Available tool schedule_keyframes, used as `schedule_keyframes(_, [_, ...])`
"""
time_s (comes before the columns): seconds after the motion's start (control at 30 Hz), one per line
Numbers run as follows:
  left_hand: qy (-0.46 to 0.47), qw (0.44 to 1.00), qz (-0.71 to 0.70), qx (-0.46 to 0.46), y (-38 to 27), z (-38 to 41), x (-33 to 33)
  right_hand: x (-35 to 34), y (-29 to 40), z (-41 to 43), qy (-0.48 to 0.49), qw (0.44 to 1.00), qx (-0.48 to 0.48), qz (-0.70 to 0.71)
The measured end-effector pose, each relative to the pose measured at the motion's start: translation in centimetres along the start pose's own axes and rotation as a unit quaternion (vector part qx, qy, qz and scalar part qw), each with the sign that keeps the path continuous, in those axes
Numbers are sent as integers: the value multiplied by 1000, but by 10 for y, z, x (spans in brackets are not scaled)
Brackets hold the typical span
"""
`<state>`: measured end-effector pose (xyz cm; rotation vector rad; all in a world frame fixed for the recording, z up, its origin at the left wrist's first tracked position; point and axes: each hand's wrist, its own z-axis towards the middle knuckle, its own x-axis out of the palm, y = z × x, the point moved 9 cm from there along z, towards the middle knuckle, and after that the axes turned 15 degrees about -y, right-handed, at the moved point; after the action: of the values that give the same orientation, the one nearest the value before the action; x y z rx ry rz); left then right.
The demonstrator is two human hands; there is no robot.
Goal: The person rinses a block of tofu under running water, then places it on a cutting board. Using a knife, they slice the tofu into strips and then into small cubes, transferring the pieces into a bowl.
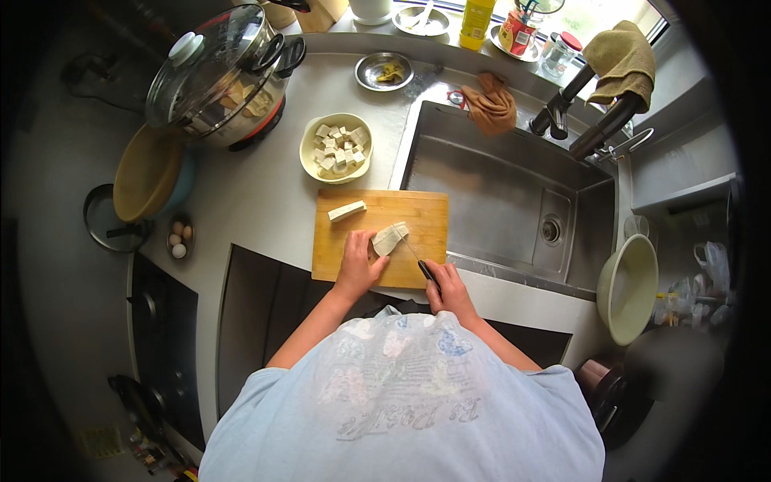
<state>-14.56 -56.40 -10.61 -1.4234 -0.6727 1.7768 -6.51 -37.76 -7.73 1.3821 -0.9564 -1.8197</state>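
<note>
A wooden cutting board [421, 208] lies in front of me, its right part next to the sink. My right hand [450, 290] grips the black handle of a kitchen knife [429, 275], whose blade lies across the right end of a block of tofu [387, 240]. Against the left side of this block rest the fingers of my left hand [359, 265]; whether they press on it is hard to tell. A separate strip of tofu [347, 211] is on the board's upper left part. Beyond the board, a cream bowl [306, 144] holds many tofu cubes.
Right of the board is a steel sink [482, 193] with a cloth-draped faucet [608, 123]. An orange cloth [495, 108] hangs at its rim. A lidded steel pot [241, 120], nested bowls [141, 175] and a dish of eggs [179, 238] stand left. A metal plate [368, 72] lies behind.
</note>
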Motion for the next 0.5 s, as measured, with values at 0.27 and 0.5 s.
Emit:
schedule_keyframes(0.27, [5,1000,8,10,1,1,0,12,-15,-1,-22,999,33,-12])
schedule_keyframes(0.5, [-9,1000,4,12,6,-1,1,-1,-17,-11,-39,998,31,-33])
